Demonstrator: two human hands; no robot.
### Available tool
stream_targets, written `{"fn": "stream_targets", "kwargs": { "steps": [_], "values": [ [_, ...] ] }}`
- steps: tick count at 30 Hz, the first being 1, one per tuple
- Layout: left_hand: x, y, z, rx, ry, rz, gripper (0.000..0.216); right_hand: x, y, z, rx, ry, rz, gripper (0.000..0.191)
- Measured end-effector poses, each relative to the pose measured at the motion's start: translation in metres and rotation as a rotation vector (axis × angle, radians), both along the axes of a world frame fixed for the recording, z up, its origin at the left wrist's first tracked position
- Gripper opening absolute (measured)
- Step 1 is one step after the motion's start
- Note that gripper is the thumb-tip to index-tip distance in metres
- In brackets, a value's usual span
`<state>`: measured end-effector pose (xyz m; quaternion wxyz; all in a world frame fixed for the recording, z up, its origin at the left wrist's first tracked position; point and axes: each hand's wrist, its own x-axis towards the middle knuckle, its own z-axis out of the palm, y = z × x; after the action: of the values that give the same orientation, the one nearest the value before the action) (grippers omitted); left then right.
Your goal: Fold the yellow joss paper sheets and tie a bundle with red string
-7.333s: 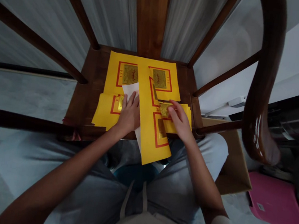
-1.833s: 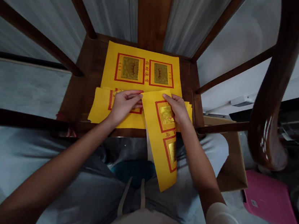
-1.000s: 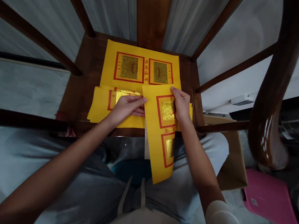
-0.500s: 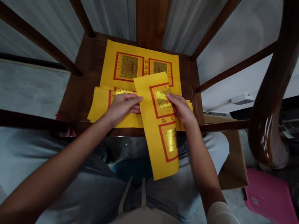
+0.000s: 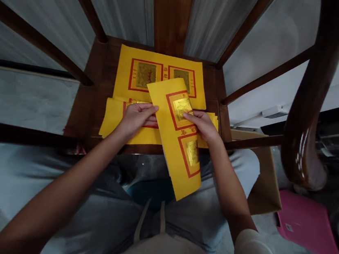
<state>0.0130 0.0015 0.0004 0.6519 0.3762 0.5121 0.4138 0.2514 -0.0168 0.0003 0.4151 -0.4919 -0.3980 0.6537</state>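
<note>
Yellow Sheet (image 5: 174, 142) Juts Past Front of Chair Seat (image 5: 102, 69)

A person's left hand (image 5: 139, 118) pinches the left edge of the yellow sheet between thumb and fingers, while the right hand (image 5: 205, 125) grips it from the opposite side, thumb on the gold foil print and fingers partly hidden behind. The sheet slants between the two hands, its right side curling under and a pale sliver showing along its lower left edge. Its top corner covers part of the print on a large flat sheet (image 5: 146, 74) that lies toward the back of the seat; whether the two touch cannot be told. Its bottom end reaches out over the gap between the person's legs (image 5: 220, 191).

Nearer the front, a fanned pile of yellow paper (image 5: 113, 120) spreads beneath both wrists, its corners stepped at either end. A broad strip of dark wood runs to the left of the papers, with narrower strips at the right and along the front. On the right, a side rail (image 5: 257, 142) and a curved chair arm (image 5: 309, 119) bound the space beyond the elbow; below them stand a cardboard box (image 5: 265, 188) and a pink panel (image 5: 308, 226).
</note>
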Motion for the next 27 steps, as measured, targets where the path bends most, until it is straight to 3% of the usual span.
{"fn": "stream_targets", "kwargs": {
  "steps": [12,20,27],
  "values": [
    [0.000,-0.001,0.000,-0.011,-0.005,-0.008,0.030,-0.005,-0.003,-0.002,0.045,-0.075,-0.090,0.043],
    [0.001,-0.011,-0.002,-0.121,0.051,-0.288,0.043,-0.005,-0.005,0.002,0.085,-0.113,-0.122,0.040],
    [-0.004,-0.012,-0.004,-0.115,0.068,-0.260,0.045,0.006,-0.003,0.005,0.033,-0.036,-0.048,0.041]
  ]
}}
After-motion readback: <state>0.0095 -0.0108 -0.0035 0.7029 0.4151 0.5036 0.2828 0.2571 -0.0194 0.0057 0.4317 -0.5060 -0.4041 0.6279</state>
